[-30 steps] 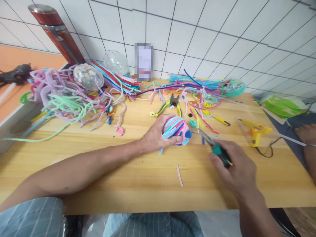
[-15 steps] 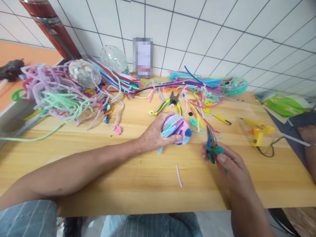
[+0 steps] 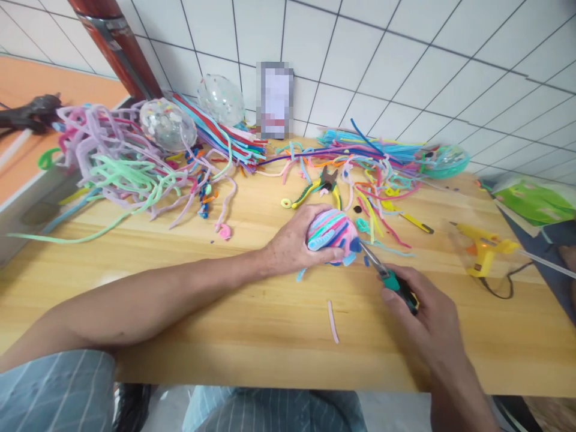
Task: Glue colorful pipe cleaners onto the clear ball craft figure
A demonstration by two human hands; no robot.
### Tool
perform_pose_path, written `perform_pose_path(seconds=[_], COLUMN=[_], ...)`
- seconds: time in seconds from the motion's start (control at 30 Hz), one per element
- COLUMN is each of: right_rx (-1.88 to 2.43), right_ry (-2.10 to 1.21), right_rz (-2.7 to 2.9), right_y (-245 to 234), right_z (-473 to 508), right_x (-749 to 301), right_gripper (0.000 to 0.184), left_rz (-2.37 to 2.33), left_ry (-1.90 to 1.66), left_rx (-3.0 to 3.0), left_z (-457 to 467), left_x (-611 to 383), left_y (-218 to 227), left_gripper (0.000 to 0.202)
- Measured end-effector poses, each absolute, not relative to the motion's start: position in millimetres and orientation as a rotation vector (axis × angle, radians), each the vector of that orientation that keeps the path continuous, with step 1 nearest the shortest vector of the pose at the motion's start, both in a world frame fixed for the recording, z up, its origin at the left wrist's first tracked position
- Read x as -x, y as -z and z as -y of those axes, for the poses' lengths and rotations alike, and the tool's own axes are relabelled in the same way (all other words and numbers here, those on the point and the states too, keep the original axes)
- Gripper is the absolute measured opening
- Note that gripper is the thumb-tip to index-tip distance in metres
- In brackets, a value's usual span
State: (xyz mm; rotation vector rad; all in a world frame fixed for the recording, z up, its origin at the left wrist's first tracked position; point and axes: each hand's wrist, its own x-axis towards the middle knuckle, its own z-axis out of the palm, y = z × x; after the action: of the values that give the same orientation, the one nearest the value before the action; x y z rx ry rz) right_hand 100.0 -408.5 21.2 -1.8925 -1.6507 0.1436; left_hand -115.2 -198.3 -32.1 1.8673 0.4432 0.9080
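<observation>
My left hand [image 3: 294, 243] is closed around a ball wrapped in pink, blue and purple pipe cleaners [image 3: 332, 231], holding it on the wooden table [image 3: 180, 300]. My right hand [image 3: 423, 312] grips green-handled pliers [image 3: 387, 276]. Their thin jaws point up-left and reach the ball's lower right side. A short pink pipe cleaner piece [image 3: 332, 321] lies on the table just in front of both hands.
Heaps of coloured pipe cleaners [image 3: 126, 168] cover the table's back, with clear glitter balls [image 3: 168, 123], yellow-handled pliers [image 3: 317, 186] and a teal ball [image 3: 443, 161]. A yellow glue gun [image 3: 483, 249] with a cable lies to the right. A tiled wall stands behind.
My right hand turned the pliers from upright to pointing up-left, and their tip has come to the ball's lower right side. The left hand kept hold of the ball.
</observation>
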Motion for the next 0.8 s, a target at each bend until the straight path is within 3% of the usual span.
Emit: perform_pose_path(seconds=[0.37, 0.8], right_rx=[1.837, 1.897], right_ry=[0.393, 0.356], right_rz=[1.953, 1.954], right_y=[-22.0, -24.0], right_z=[401.2, 401.5], right_x=[-86.9, -87.5], right_gripper=[0.037, 0.031], left_rz=[-0.436, -0.428], left_ry=[-0.911, -0.921], left_rx=[-1.876, -1.919], left_z=[198.8, 198.4], left_x=[115.4, 114.9], left_y=[30.6, 34.1], left_gripper=[0.083, 0.086])
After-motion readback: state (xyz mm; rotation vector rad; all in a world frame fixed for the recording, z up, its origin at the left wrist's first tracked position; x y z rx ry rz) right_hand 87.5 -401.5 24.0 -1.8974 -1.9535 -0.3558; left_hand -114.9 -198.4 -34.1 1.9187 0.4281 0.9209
